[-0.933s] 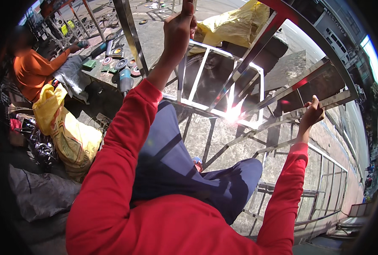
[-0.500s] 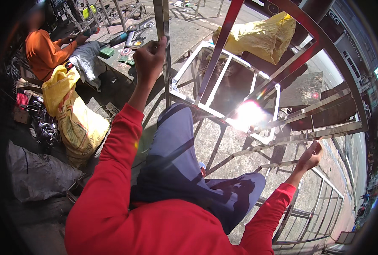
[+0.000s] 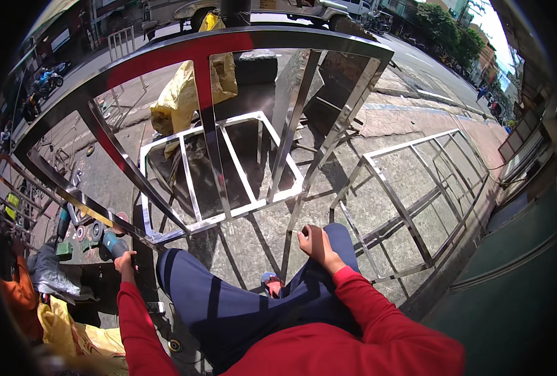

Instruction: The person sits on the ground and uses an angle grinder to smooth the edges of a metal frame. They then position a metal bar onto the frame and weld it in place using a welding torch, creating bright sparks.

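My left hand [image 3: 125, 261] is closed round the rear of a teal angle grinder [image 3: 110, 243], low at the left beside my knee. A polished metal frame [image 3: 259, 39] with several bars stands tilted in front of me, its long top edge curved by the lens. My right hand [image 3: 319, 245] is over my right knee, fingers curled in a loose fist with nothing visible in them. It is close to the lower end of a frame bar; whether they touch I cannot tell. Behind those bars lies a smaller, bright rectangular metal frame [image 3: 187, 178].
Another barred metal frame [image 3: 403, 216] rests on the pavement at the right. A yellow sack [image 3: 178, 103] is beyond the frames. Grinding discs [image 3: 97, 230] and a green box [image 3: 64, 250] lie at the left, near a co-worker's orange sleeve [image 3: 23, 288]. Parked vehicles [image 3: 272, 11] line the road.
Both hands have left the metal frame. My left hand has gone down to the grinder, and my right hand has drawn back to my knee. The view has turned right.
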Demonstrator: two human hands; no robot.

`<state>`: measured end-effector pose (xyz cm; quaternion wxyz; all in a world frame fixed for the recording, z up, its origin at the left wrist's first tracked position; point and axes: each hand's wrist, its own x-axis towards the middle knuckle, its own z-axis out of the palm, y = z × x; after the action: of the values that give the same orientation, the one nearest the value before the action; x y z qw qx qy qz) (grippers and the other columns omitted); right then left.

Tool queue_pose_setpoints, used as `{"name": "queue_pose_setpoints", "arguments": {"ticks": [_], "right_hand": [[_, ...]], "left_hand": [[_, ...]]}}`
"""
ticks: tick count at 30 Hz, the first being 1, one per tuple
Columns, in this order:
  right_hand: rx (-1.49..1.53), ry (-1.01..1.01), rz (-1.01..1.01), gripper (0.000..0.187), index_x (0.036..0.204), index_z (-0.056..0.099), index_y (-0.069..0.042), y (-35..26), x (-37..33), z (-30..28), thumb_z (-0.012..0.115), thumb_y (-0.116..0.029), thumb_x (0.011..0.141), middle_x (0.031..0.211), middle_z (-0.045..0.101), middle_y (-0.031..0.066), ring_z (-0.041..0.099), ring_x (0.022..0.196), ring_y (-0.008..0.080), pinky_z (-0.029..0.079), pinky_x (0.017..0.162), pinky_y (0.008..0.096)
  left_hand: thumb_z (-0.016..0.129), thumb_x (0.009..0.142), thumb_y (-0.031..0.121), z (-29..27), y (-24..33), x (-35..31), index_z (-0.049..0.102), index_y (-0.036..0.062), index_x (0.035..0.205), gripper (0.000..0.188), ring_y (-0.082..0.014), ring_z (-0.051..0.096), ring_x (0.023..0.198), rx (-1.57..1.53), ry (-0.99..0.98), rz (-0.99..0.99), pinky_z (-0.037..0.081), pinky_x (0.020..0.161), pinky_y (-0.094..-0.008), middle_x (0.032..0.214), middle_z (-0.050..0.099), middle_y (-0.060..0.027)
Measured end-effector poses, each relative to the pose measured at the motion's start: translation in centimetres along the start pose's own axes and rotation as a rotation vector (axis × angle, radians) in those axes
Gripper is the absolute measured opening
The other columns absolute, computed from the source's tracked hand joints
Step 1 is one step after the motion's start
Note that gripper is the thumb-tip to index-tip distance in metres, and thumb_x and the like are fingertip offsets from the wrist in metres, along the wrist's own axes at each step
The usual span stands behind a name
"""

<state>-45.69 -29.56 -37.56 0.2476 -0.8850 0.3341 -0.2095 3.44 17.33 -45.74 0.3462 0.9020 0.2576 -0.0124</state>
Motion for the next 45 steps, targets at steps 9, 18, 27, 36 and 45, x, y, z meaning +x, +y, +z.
{"name": "queue_pose_setpoints", "arguments": {"ticks": [9,18,27,36,45], "right_hand": [[0.058,-0.342,0.006,0.029,0.086,0.064,0.004,0.0,-2.3,3.6,0.062,-0.025,0.086,0.082,0.066,0.0272,0.066,0.083,0.0438,0.052,0.074,0.0499],[0.203,-0.429,-0.102,0.052,0.092,0.064,0.003,-6.8,-1.9,1.9,0.065,-0.049,0.089,0.086,0.068,0.0233,0.066,0.085,0.0417,0.052,0.076,0.0476],[0.712,-0.716,-0.493,0.059,0.108,0.058,0.004,-23.6,-3.0,-0.8,0.073,-0.049,0.085,0.102,0.064,0.0208,0.064,0.096,0.0341,0.05,0.086,0.04],[1.214,-0.823,-0.494,0.079,0.123,0.052,0.008,-28.8,-3.6,-3.1,0.059,-0.063,0.09,0.113,0.065,0.0201,0.063,0.105,0.0259,0.049,0.091,0.0347],[1.954,-0.885,-0.156,0.056,0.12,0.054,0.001,-24.0,-4.5,-8.6,0.066,-0.045,0.09,0.103,0.068,0.015,0.07,0.089,0.0241,0.056,0.082,0.0373]], "left_hand": [[0.067,0.074,0.041,-7.7,-0.9,1.0,0.055,0.0168,0.077,0.028,-0.018,0.044,0.037,-0.634,-0.574,-0.317,0.037,0.038,-0.0279,0.054,0.053,-0.001],[0.069,0.079,0.038,-13.7,-8.3,-15.9,0.059,0.0205,0.083,0.021,-0.012,0.057,0.056,-0.967,-0.307,0.054,0.039,0.045,-0.027,0.071,0.058,0.0045],[0.07,0.078,0.022,-18.3,-4.7,-34.3,0.058,0.0029,0.088,0.025,-0.0155,0.056,0.061,-0.999,-0.373,0.267,0.047,0.058,-0.0278,0.073,0.058,-0.0058],[0.075,0.071,0.009,-19.0,-2.4,-47.1,0.029,-0.0023,0.139,0.082,-0.0196,0.054,0.099,-0.916,-0.51,0.453,0.048,0.087,-0.0345,0.119,0.048,-0.0125],[0.08,0.062,0.019,-18.0,3.5,-50.6,0.06,-0.0025,0.111,0.057,-0.0134,0.061,0.081,-0.784,-1.023,0.689,0.049,0.073,-0.0279,0.09,0.062,-0.0045]]}}
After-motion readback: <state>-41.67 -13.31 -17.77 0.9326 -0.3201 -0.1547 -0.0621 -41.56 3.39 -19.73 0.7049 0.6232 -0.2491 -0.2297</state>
